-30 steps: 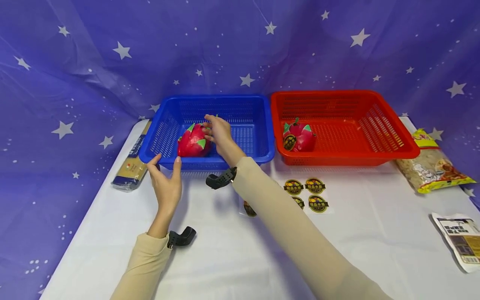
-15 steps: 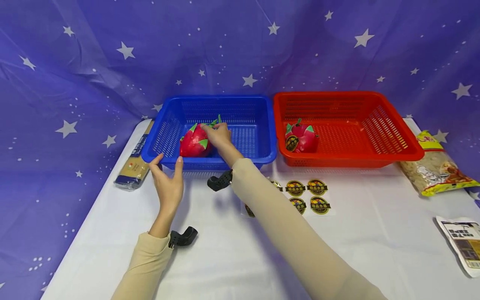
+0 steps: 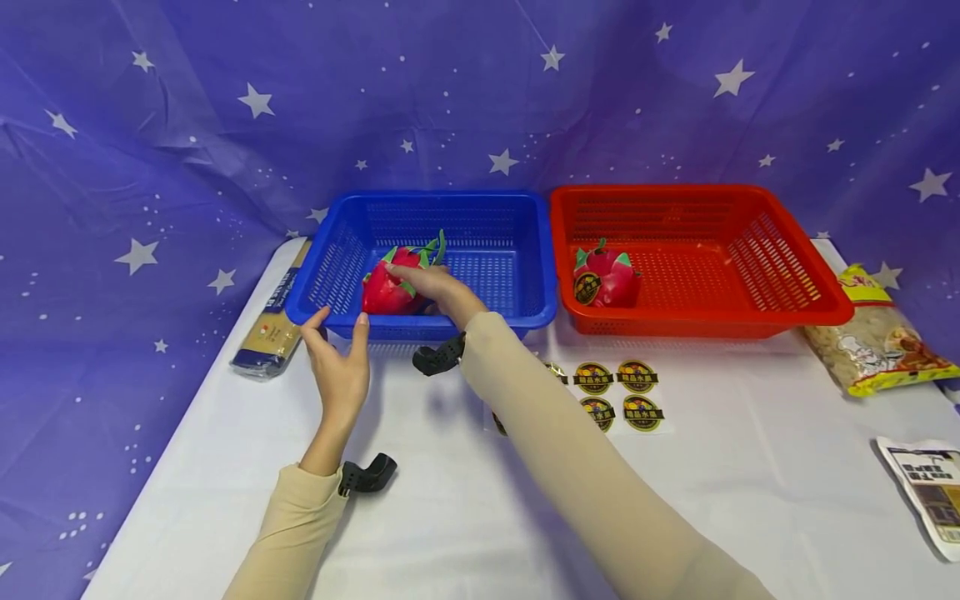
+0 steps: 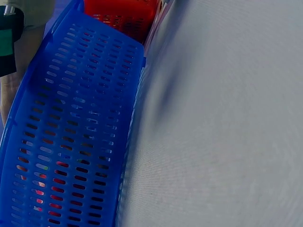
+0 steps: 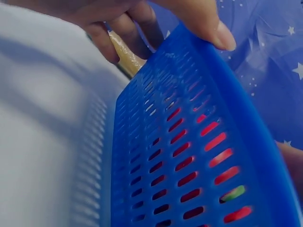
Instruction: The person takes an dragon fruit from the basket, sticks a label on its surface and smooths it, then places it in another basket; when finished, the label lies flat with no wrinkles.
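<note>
In the head view my right hand (image 3: 441,287) grips a red dragon fruit (image 3: 386,292) with green leaf tips inside the blue basket (image 3: 498,322). Its thumb lies across the fruit; the other fingers are mostly hidden behind fruit and basket wall. My left hand (image 3: 339,375) holds the basket's front left corner, thumb on the rim (image 5: 222,61) and fingers curled down outside it in the right wrist view. Through the slots of the blue wall (image 4: 71,137), bits of red show in the left wrist view. A second dragon fruit (image 3: 619,283), bearing a black-and-gold sticker (image 3: 587,288), sits in the red basket.
The red basket (image 3: 712,320) adjoins the blue one. A sheet of round stickers (image 3: 637,377) lies before them, partly under my right forearm. A noodle packet (image 3: 266,333) lies at left; a yellow-edged food bag (image 3: 873,337) and white-and-brown pouch (image 3: 926,492) lie at right.
My right hand has lowered from above the dragon fruit's right side and closed round it. The left hand has stayed at the basket corner. The view has shifted slightly.
</note>
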A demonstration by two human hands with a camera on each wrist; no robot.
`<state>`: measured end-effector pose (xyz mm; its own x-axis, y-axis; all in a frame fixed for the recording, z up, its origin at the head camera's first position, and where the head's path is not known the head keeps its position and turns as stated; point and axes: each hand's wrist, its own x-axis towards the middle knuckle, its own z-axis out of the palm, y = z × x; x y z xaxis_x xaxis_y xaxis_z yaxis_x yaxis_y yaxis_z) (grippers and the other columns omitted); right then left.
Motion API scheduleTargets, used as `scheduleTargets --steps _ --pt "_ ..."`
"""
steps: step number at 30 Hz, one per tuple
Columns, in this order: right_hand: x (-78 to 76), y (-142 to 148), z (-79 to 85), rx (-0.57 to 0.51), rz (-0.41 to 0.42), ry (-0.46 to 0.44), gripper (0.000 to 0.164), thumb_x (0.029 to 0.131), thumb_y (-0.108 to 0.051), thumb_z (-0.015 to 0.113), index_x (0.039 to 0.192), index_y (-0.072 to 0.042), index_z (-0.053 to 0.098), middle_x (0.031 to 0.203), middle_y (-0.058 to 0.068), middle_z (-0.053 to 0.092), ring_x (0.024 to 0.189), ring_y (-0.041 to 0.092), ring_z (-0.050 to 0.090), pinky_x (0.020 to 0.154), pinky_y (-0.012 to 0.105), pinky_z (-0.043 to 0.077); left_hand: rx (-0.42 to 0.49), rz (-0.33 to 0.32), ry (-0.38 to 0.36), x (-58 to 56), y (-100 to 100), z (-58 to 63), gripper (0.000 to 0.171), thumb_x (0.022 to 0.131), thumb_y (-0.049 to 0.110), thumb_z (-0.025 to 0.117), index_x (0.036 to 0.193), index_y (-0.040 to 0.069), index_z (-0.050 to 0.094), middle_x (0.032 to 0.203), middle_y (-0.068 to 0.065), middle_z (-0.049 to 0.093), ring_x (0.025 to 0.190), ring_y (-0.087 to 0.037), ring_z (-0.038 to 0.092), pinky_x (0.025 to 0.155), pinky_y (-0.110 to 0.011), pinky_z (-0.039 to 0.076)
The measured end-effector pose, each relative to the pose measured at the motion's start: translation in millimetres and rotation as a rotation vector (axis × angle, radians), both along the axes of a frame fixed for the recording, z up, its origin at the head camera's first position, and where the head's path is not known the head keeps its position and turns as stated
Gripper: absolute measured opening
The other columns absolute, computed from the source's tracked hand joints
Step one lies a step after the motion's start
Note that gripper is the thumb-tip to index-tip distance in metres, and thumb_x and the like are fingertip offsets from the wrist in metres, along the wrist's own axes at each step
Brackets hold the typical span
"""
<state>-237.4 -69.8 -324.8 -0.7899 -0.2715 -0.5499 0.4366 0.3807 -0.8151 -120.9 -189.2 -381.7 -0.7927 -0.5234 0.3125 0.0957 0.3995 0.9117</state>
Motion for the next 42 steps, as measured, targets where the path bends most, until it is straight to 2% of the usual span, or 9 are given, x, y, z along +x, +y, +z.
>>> scheduleTargets --steps 5,10,17,21,26,33,42 --pt "0.0 -1.9 -2.1 -0.068 0.021 -0.042 0.076 0.084 -0.046 0.056 0.139 -0.005 0.023 0.136 0.012 0.04 0.111 0.024 0.056 0.091 0.036 0.048 0.003 0.001 -0.006 1.6 0.2 -0.6 0.059 0.085 0.038 0.059 0.128 0.009 0.031 0.14 -0.016 0.029 0.137 -0.023 0.023 0.114 -0.035 0.017" --pt "-2.8 -2.6 -5.6 -0.071 -0.014 -0.061 0.063 0.087 -0.042 0.054 0.134 -0.005 0.036 0.132 0.013 0.048 0.116 0.028 0.053 0.092 0.039 0.047 0.008 -0.005 -0.017 2.7 1.3 -0.8 0.06 0.085 0.039 0.059 0.129 0.01 0.031 0.141 -0.016 0.029 0.137 -0.023 0.023 0.114 -0.035 0.018" --pt "-3.9 -0.1 -3.8 -0.05 -0.046 -0.083 0.067 0.084 -0.041 0.059 0.135 -0.003 0.034 0.131 0.014 0.05 0.114 0.029 0.054 0.092 0.038 0.047 0.0 -0.001 -0.01 2.5 1.1 -0.3 0.059 0.085 0.039 0.058 0.128 0.01 0.031 0.139 -0.016 0.031 0.136 -0.021 0.024 0.113 -0.033 0.018" --pt "-3.5 1.1 -1.5 -0.036 -0.072 -0.093 0.067 0.08 -0.039 0.065 0.131 -0.004 0.04 0.128 0.012 0.053 0.11 0.026 0.058 0.087 0.034 0.05 -0.003 0.001 -0.007 2.5 -0.1 -0.4 0.059 0.085 0.04 0.058 0.128 0.01 0.031 0.138 -0.015 0.032 0.136 -0.021 0.024 0.113 -0.034 0.018" --pt "-4.9 1.1 -1.5 -0.099 -0.124 -0.114 0.06 0.078 -0.03 0.069 0.126 -0.003 0.045 0.128 0.012 0.054 0.111 0.026 0.057 0.084 0.036 0.051 -0.004 0.0 0.001 1.6 -1.5 -1.2 0.059 0.085 0.038 0.059 0.128 0.009 0.031 0.138 -0.016 0.031 0.136 -0.022 0.024 0.113 -0.036 0.018" --pt "-5.4 1.8 0.0 -0.111 -0.165 -0.123 0.062 0.075 -0.027 0.073 0.125 -0.002 0.045 0.127 0.012 0.054 0.109 0.026 0.059 0.078 0.036 0.053 -0.008 0.002 0.006 1.2 -2.1 -1.0 0.059 0.085 0.038 0.059 0.128 0.008 0.031 0.138 -0.017 0.031 0.136 -0.022 0.024 0.113 -0.036 0.018" --pt "-2.8 5.2 1.6 -0.113 -0.155 -0.073 0.063 0.074 -0.036 0.072 0.123 -0.006 0.046 0.123 0.011 0.055 0.102 0.023 0.06 0.062 0.031 0.055 -0.007 -0.003 -0.003 0.6 -1.4 0.6 0.06 0.084 0.039 0.059 0.128 0.01 0.031 0.14 -0.017 0.03 0.136 -0.023 0.024 0.113 -0.035 0.019"
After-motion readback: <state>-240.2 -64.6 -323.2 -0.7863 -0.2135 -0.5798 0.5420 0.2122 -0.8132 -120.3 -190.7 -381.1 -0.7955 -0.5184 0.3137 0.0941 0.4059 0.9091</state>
